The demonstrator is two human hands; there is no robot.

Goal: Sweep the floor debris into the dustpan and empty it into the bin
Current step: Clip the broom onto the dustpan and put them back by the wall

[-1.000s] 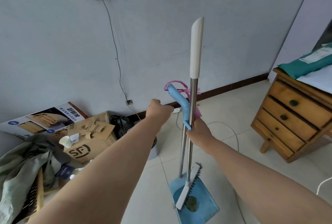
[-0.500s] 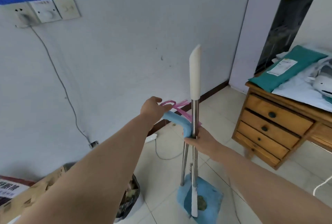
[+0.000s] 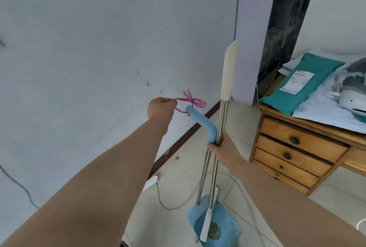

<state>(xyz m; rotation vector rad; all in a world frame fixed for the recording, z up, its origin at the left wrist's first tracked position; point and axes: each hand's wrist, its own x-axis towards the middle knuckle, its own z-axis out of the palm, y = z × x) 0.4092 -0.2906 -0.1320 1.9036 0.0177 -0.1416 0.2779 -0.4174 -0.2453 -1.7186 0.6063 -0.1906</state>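
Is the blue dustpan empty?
No, a dark greenish clump of debris lies inside the dustpan, right beside the broom head.

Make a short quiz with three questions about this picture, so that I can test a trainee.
1. True or false: the left hand pinches the pink cord loop tied to the bent blue plastic handle.
2. What does the right hand grip? A) a round drawer knob; B) the two steel poles together; C) nothing.
3. Fill in: the dark debris clump lies in the blue plastic ____.
Key: 1 true; 2 B; 3 dustpan.
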